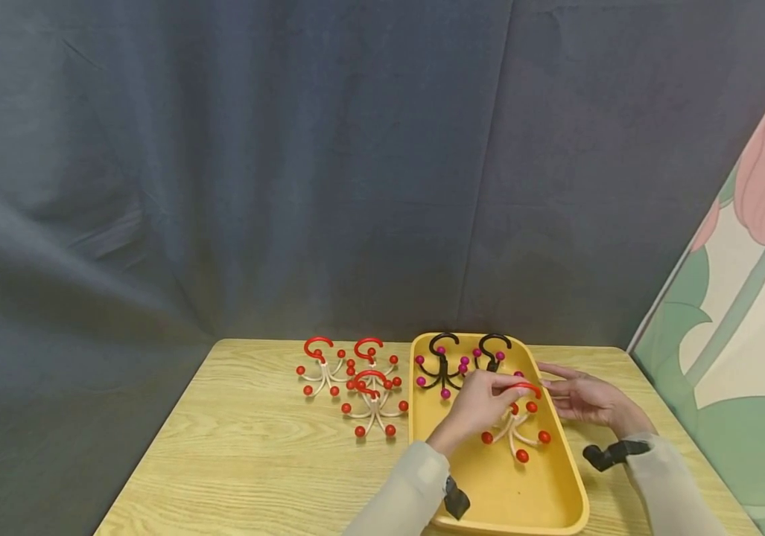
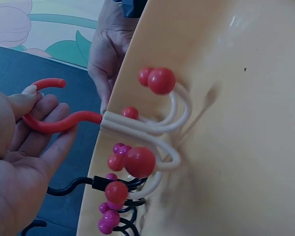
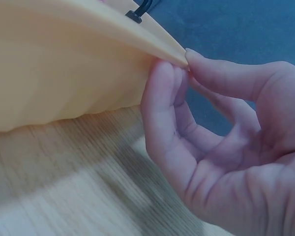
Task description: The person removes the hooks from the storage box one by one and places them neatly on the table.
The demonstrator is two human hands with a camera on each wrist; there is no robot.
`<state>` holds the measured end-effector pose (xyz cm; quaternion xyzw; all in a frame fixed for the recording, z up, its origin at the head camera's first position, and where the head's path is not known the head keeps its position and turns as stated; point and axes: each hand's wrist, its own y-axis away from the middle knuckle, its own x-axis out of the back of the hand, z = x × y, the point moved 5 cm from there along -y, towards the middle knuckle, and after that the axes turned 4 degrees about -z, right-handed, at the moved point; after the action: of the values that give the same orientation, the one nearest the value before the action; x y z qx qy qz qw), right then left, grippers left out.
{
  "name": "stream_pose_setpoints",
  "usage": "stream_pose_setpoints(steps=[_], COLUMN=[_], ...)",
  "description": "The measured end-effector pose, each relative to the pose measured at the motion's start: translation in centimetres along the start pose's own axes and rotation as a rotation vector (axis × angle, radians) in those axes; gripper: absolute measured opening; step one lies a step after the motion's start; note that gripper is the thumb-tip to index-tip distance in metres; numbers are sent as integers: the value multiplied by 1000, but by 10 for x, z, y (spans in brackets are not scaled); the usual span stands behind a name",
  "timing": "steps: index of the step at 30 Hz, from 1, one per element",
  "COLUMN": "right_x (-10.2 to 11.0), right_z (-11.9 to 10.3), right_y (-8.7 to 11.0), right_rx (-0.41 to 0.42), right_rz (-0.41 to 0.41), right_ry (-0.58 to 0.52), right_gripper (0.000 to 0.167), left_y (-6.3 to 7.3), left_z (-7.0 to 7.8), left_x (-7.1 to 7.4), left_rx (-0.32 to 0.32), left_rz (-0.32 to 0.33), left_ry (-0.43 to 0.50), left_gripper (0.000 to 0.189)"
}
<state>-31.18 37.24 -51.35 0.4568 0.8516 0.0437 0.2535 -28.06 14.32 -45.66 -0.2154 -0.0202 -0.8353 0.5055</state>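
Red at the hook and cream in the body, a ball-tipped hanger hangs within the walls of the yellow tray, toward its right side; whether its lower balls touch the tray floor cannot be told. The person's left hand pinches its red hook between thumb and fingertips, the other fingers loosely bent beneath, and the left forearm slants in from the lower edge across the tray's left rim. Outside the opposite rim, the right hand turns its palm toward the tray and nips the edge between thumb and fingers near the far corner. Both wrists carry dark straps over pale sleeves. Beyond the held hanger, two black hangers with magenta balls, one at left and one at right, occupy the tray's far end, and the left hand covers part of the right one in the head view. Just left of the tray, three more red-and-cream hangers sit close together on the wooden table. Behind the table hangs a dark curtain; to the right stands a flower-patterned panel.
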Motion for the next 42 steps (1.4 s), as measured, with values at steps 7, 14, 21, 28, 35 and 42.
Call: stream_pose_setpoints(steps=[7,14,21,28,35,42], right_x=[0,3,4,2,1,0], right_z=[1,-1,-2,-3,-1,0], right_y=[0,1,2,2,1,0], right_rx=[-1,-3,-21,-26,-17,-7], right_rz=[-15,-23,18,12,25,11], right_ry=[-3,11,15,3,-7,-26], right_gripper=[45,46,44,43,42,43], left_y=[-1,0,3,9,20,33], left_z=[7,20,44,56,64,74], left_x=[7,18,34,53,76,105], left_rx=[-21,-54,-123,-112,-177,-191], left_rz=[7,20,8,-10,-7,13], left_ry=[-23,24,15,-25,3,11], left_gripper=[23,23,21,28,24,25])
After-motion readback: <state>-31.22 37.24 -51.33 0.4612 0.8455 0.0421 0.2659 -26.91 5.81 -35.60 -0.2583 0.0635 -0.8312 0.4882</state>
